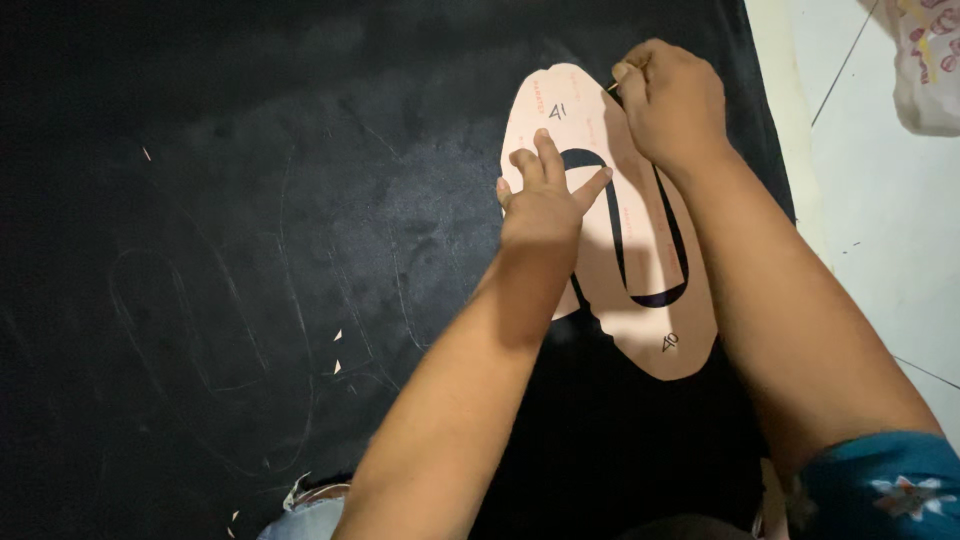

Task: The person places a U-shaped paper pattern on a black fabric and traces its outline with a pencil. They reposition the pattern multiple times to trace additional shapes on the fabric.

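A pale pink, shoe-shaped paper template (640,330) with a long oval cutout lies flat on a large black sheet (250,200). My left hand (545,195) presses down on the template's upper left part, fingers spread. My right hand (670,100) is closed around a thin marking tool, whose tip touches the template's top right edge; most of the tool is hidden in my fist.
Faint traced outlines of the same shape show on the black sheet (190,320) at the left. Small pale scraps (337,350) lie on it. White floor tiles (880,200) run along the right, with a white patterned plastic bag (930,60) at the top right corner.
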